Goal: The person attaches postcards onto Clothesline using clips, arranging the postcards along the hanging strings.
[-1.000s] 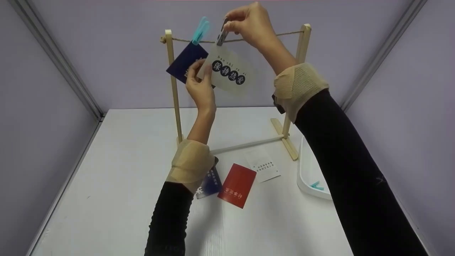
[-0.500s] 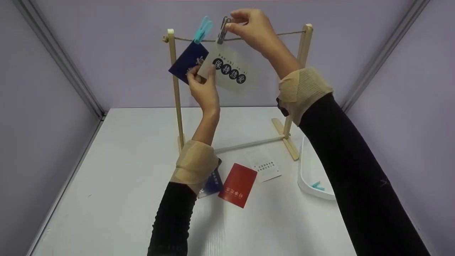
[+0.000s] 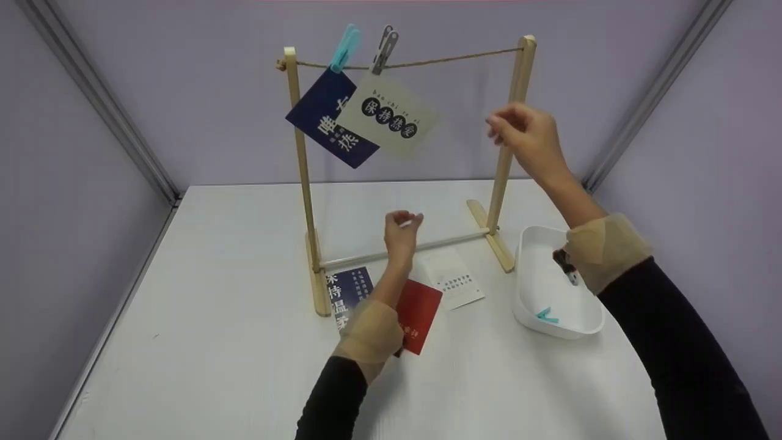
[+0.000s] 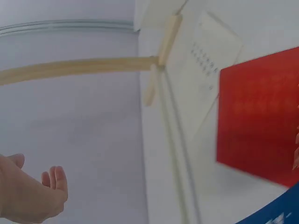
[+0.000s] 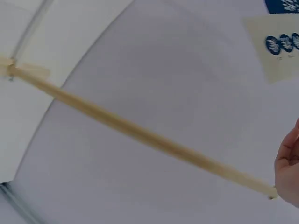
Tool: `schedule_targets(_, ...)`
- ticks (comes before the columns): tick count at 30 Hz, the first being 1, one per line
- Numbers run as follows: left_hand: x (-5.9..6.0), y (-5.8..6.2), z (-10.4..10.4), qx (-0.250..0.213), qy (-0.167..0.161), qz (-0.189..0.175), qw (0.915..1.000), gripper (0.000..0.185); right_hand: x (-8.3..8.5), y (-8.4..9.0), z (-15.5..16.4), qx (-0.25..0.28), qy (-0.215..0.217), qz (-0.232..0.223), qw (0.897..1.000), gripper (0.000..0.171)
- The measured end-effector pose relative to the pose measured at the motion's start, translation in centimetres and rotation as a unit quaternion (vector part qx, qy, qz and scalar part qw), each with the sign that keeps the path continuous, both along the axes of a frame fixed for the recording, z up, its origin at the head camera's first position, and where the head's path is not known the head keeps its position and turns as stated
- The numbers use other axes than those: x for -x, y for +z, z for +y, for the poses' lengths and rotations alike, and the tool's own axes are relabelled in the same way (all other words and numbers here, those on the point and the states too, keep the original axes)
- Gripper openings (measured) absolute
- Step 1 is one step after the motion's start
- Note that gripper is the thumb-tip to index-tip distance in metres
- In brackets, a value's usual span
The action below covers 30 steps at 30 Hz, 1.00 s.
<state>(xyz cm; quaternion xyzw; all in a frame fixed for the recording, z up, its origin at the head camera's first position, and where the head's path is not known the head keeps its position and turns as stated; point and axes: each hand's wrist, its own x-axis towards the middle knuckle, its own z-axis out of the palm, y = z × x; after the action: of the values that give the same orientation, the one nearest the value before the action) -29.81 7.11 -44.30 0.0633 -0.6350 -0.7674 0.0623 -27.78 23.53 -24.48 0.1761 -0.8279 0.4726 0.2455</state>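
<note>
Head view, left hand (image 3: 402, 227): loosely curled, holding nothing, hovering over the wooden rack's (image 3: 305, 177) bottom rail.
Head view, right hand (image 3: 525, 137): raised by the rack's right post, fingers relaxed and apart, nothing in them.
Head view, hung cards: up and left of both hands, a cream card (image 3: 387, 115) hangs from a grey peg (image 3: 383, 49) on the string (image 3: 452, 59); a navy card (image 3: 330, 119) hangs under a teal peg (image 3: 344, 47), pegged by a corner, so both tilt.
Head view, table (image 3: 214, 318): beneath the left wrist lie a red card (image 3: 421, 311), a blue card (image 3: 343, 290) and a white card (image 3: 452, 280).
Head view, tray (image 3: 528, 318): below the right wrist, one teal peg inside, likely kept within reach.
Left wrist view: left hand (image 4: 28, 193) empty; red card (image 4: 257, 116) and white card (image 4: 205, 65) flat by the rack foot.
Right wrist view: only the edge of the right hand (image 5: 289, 163) shows, so its grasp cannot be told here; the cream card (image 5: 275, 46) sits upper right.
</note>
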Motion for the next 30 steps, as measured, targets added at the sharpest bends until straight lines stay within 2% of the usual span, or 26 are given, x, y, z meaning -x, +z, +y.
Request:
schedule_targets(3,-2.0,-2.5,2.7,0.028,-0.041,-0.036,0.9981,0.029,-0.3,-5.1,4.5,-0.021,-0.038,-0.018,0.999,0.021)
schedule_targets(5,-3.4,-3.7,4.6,0.044,-0.069,-0.053,0.9952,0.029,-0.6,-8.6,7.5,-0.064,-0.079,-0.048,0.994,0.022)
schedule_targets(7,-4.7,-4.7,6.3,0.051,-0.099,-0.063,0.9918,0.029,-1.4,-11.7,10.0,-0.130,-0.116,-0.092,0.980,0.022)
schedule_targets(8,-5.4,-5.1,7.2,0.056,-0.111,-0.066,0.9900,0.028,-2.1,-13.1,11.1,-0.169,-0.133,-0.123,0.969,0.021)
schedule_targets(10,-6.6,-5.9,8.9,0.064,-0.136,-0.077,0.9856,0.030,-3.6,-15.5,12.7,-0.249,-0.150,-0.202,0.935,0.022)
schedule_targets(11,-7.1,-6.3,9.8,0.068,-0.148,-0.082,0.9833,0.031,-4.3,-16.6,13.4,-0.285,-0.152,-0.245,0.914,0.023)
schedule_targets(14,-8.8,-7.5,12.0,0.075,-0.181,-0.104,0.9750,0.036,-6.6,-19.3,14.5,-0.348,-0.150,-0.384,0.842,0.031)
schedule_targets(15,-9.3,-7.9,12.5,0.073,-0.194,-0.111,0.9720,0.038,-7.3,-20.0,14.6,-0.362,-0.151,-0.421,0.818,0.036)
schedule_targets(16,-9.7,-8.3,13.0,0.070,-0.205,-0.114,0.9696,0.040,-7.8,-20.5,14.6,-0.373,-0.154,-0.447,0.798,0.041)
schedule_targets(18,-10.5,-8.8,13.8,0.065,-0.226,-0.117,0.9649,0.044,-8.8,-21.6,14.5,-0.389,-0.164,-0.482,0.768,0.050)
schedule_targets(19,-10.9,-9.1,14.1,0.063,-0.233,-0.117,0.9634,0.046,-9.2,-22.0,14.4,-0.393,-0.168,-0.490,0.760,0.054)
schedule_targets(20,-11.2,-9.3,14.3,0.062,-0.239,-0.114,0.9624,0.048,-9.5,-22.3,14.3,-0.397,-0.172,-0.494,0.754,0.057)
schedule_targets(22,-11.7,-9.7,14.7,0.062,-0.250,-0.108,0.9603,0.050,-10.1,-22.9,14.1,-0.391,-0.179,-0.499,0.752,0.059)
schedule_targets(27,-12.2,-10.2,15.4,0.065,-0.262,-0.094,0.9583,0.048,-10.6,-24.1,13.9,-0.348,-0.206,-0.500,0.766,0.048)
schedule_targets(30,-12.1,-10.0,15.8,0.066,-0.263,-0.094,0.9578,0.044,-10.7,-24.6,14.1,-0.332,-0.220,-0.500,0.769,0.056)
